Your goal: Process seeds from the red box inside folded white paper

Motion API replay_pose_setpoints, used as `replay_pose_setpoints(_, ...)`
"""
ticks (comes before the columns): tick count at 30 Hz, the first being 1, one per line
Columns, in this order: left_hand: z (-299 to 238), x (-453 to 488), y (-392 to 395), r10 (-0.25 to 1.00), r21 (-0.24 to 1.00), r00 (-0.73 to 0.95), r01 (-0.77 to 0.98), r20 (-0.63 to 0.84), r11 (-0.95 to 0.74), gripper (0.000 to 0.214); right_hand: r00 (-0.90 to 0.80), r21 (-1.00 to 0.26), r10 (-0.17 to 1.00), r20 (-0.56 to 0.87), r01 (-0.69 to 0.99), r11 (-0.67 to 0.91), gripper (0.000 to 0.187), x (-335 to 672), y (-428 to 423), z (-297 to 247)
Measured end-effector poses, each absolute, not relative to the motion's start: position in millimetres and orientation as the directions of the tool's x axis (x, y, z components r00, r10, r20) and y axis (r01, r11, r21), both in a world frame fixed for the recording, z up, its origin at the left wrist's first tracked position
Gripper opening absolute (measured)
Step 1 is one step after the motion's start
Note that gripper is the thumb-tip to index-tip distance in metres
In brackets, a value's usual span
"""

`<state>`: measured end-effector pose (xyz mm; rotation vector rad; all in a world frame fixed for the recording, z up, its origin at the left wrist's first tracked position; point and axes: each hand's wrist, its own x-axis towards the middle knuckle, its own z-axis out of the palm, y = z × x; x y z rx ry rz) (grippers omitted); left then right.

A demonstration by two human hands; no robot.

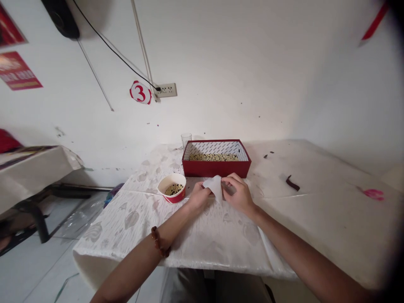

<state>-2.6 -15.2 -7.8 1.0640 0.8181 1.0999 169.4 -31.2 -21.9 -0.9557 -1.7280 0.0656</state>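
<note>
Between my hands is a small, thin, white sheet or bag (215,186); I cannot tell which. The fingers of my left hand (201,196) are closed on its left edge. On the right side, my right hand (238,193) pinches it near the top edge. Just beyond stands a dark red box (217,169) with a white patterned lining, holding a layer of mixed pale and black grains (214,158). To the left of my left hand is a red and white paper bowl (175,197), with similar grains (173,189) at its bottom.
A clear drinking glass (186,139) stands behind the box's left corner. On the right of the patterned tablecloth (132,235) lie a dark curved strip (293,183) and small dark bits. A wall socket (167,90) with a plugged-in black cable is above the table.
</note>
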Motion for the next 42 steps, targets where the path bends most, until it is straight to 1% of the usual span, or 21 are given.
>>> replay_pose_setpoints(3,-9.6,-3.2,-14.8,0.952,0.945,0.298,-0.284,-0.072,0.160,0.022,-0.035,-0.522,0.643,0.765,0.550,0.652,0.008,168.3,-31.1,-21.1)
replay_pose_setpoints(6,-11.6,-3.2,-14.7,0.934,0.899,0.309,-0.336,-0.177,0.282,0.025,-0.073,-0.509,0.647,0.759,0.552,0.660,0.010,168.2,-32.3,-19.6)
replay_pose_setpoints(9,-14.1,-4.0,-12.9,0.921,0.863,0.339,-0.390,-0.190,0.321,0.023,-0.088,-0.496,0.630,0.771,0.538,0.682,0.011,169.1,-33.2,-17.6)
replay_pose_setpoints(13,-18.4,-5.9,-8.3,0.903,0.850,0.379,-0.388,-0.205,0.356,0.026,-0.118,-0.472,0.597,0.793,0.501,0.726,0.013,170.3,-32.6,-16.5)
replay_pose_setpoints(17,-17.9,-6.6,-7.3,0.923,0.874,0.351,-0.388,-0.155,0.294,0.028,-0.134,-0.450,0.580,0.804,0.500,0.740,0.018,170.3,-33.0,-17.3)
replay_pose_setpoints(21,-13.2,-6.5,-9.7,0.929,0.888,0.356,-0.391,-0.097,0.242,0.028,-0.123,-0.428,0.564,0.817,0.527,0.734,0.018,171.0,-33.7,-17.2)
replay_pose_setpoints(25,-9.6,-6.0,-11.6,0.935,0.896,0.345,-0.385,-0.085,0.223,0.025,-0.143,-0.370,0.537,0.831,0.580,0.726,0.017,173.4,-33.1,-15.1)
replay_pose_setpoints(29,-9.0,-5.2,-11.2,0.933,0.903,0.353,-0.377,-0.067,0.208,0.028,-0.171,-0.325,0.530,0.831,0.624,0.711,0.017,174.8,-32.9,-13.3)
replay_pose_setpoints(33,-11.0,-4.4,-9.2,0.939,0.902,0.338,-0.384,-0.063,0.198,0.033,-0.150,-0.379,0.547,0.824,0.571,0.728,0.015,173.3,-34.5,-11.5)
replay_pose_setpoints(36,-11.4,-3.7,-9.1,0.947,0.901,0.318,-0.393,-0.052,0.182,0.035,-0.121,-0.431,0.561,0.819,0.516,0.740,0.017,170.8,-36.0,-10.6)
replay_pose_setpoints(38,-10.7,-3.0,-10.3,0.946,0.904,0.322,-0.394,-0.032,0.165,0.035,-0.100,-0.451,0.570,0.816,0.508,0.734,0.017,169.7,-36.2,-11.1)
replay_pose_setpoints(40,-10.3,-2.2,-12.1,0.944,0.911,0.331,-0.386,-0.011,0.146,0.032,-0.101,-0.446,0.573,0.813,0.526,0.725,0.016,170.5,-35.3,-12.2)
replay_pose_setpoints(42,-11.0,-1.0,-14.0,0.946,0.911,0.323,-0.391,0.000,0.133,0.026,-0.145,-0.393,0.561,0.815,0.573,0.719,0.016,173.2,-33.6,-13.1)
